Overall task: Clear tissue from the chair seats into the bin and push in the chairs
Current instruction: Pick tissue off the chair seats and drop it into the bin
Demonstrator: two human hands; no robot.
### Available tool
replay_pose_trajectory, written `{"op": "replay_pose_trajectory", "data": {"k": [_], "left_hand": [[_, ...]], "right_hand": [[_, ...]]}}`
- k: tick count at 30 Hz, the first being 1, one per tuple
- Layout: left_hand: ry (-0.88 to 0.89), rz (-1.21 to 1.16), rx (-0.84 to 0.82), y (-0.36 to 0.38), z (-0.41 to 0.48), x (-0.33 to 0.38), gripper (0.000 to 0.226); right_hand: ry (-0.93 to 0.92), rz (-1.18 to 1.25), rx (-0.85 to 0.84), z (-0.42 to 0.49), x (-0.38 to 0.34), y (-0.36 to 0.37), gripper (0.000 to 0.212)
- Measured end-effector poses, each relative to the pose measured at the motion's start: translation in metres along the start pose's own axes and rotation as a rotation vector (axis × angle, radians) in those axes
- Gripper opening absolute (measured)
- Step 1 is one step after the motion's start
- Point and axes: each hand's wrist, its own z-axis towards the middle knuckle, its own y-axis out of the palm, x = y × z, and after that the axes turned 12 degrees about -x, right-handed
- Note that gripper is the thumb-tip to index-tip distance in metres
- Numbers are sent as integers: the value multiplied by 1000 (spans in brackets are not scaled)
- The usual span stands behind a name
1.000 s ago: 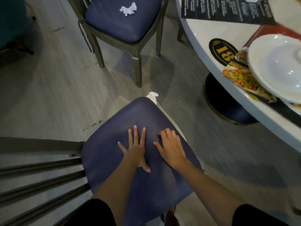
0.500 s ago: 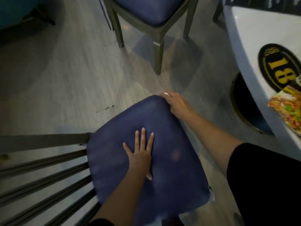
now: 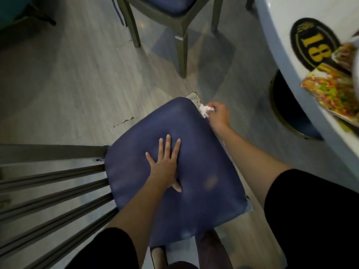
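While my right hand (image 3: 217, 115) pinches the tissue (image 3: 205, 109) in curled fingers at the far right corner of the seat (image 3: 194, 152), my left hand (image 3: 165, 166) lies flat on the seat's middle, fingers spread, holding nothing. The tissue sits right at my right fingertips, on the corner nearest the table (image 3: 272, 35) and well apart from the left hand, so I judge the right hand should lift it away. No bin shows, so I cannot tell which way to carry it. A second chair (image 3: 180, 22) stands beyond, its seat mostly cut off.
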Motion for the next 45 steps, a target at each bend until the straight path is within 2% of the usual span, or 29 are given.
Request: {"op": "replay_pose_trajectory", "data": {"k": [2, 4, 7, 9, 12, 16, 20, 24, 30, 37, 41, 45], "left_hand": [[64, -69, 78, -2, -10, -6, 144], [98, -179, 174, -10, -17, -8, 114], [174, -234, 387, -22, -26, 3, 49], [218, -194, 445, -20, -35, 14, 33], [281, -203, 432, -3, -57, 23, 42], [381, -92, 496, 30, -83, 21, 49], [494, 15, 529, 62, -98, 46, 53], [682, 96, 495, 112, -119, 110, 51], [891, 253, 371, 254, -151, 194, 56], [1055, 585, 133, 459, -154, 240, 58], [1064, 819, 21, 547, -128, 247, 59], [1094, 1034, -19, 589, -94, 260, 60]], "right_hand": [[130, 507, 1, -25, 0, -10, 24], [172, 827, -49, -64, 1, -19, 25], [136, 1014, -69, -123, 6, -26, 24], [125, 1059, -14, -157, 11, -25, 22], [147, 1142, 83, -206, 23, -11, 22], [200, 1314, 142, -269, 44, 14, 18], [210, 1275, 215, -336, 77, 13, 20], [289, 1192, 349, -412, 133, -4, 22], [425, 1180, 546, -548, 248, 17, 19], [711, 1226, 791, -696, 416, 114, 16], [806, 1196, 927, -726, 488, 160, 12], [872, 1129, 1044, -714, 532, 186, 8]]}}
